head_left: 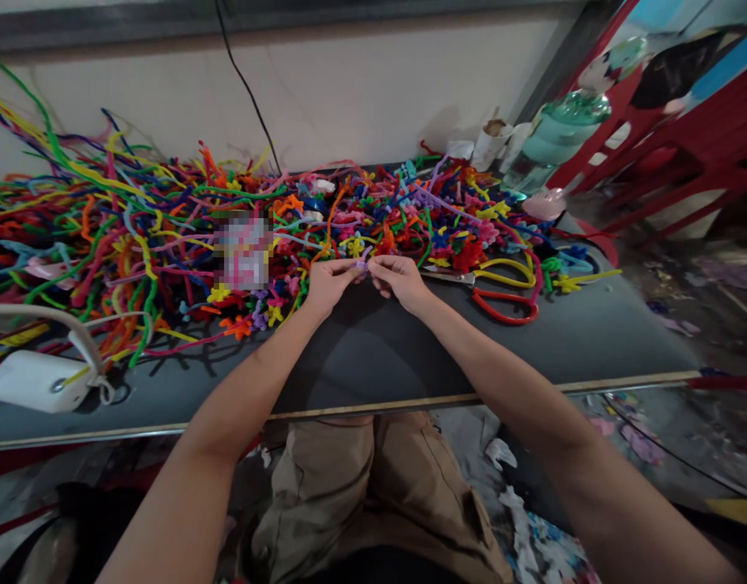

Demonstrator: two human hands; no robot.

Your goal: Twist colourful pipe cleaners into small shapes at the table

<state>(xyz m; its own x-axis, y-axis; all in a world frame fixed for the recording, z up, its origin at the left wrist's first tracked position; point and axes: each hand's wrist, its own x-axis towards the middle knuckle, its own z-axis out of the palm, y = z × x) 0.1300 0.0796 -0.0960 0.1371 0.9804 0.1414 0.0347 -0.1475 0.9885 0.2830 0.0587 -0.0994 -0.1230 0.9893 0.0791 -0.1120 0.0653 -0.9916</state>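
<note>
Between my fingertips is a small purple pipe cleaner (362,264), bent into a compact shape with a short end sticking up. My left hand (332,285) pinches it from the left, thumb and forefinger pressed together. From the right my right hand (400,281) grips the same piece, its other fingers curled below. Both hands are just above the near side of a heap of colourful pipe cleaners (385,211), some loose and some twisted into little flower-like shapes. Scissors (500,284) with a yellow and a red handle lie right of my right hand, blades toward it.
The dark table (373,357) has a pale front edge near my lap. At left stands a white device (41,381) with a curved arm. A clear greenish bottle (552,138) and a paper cup-like roll (490,146) stand at the back right. Red chairs (695,146) are beyond.
</note>
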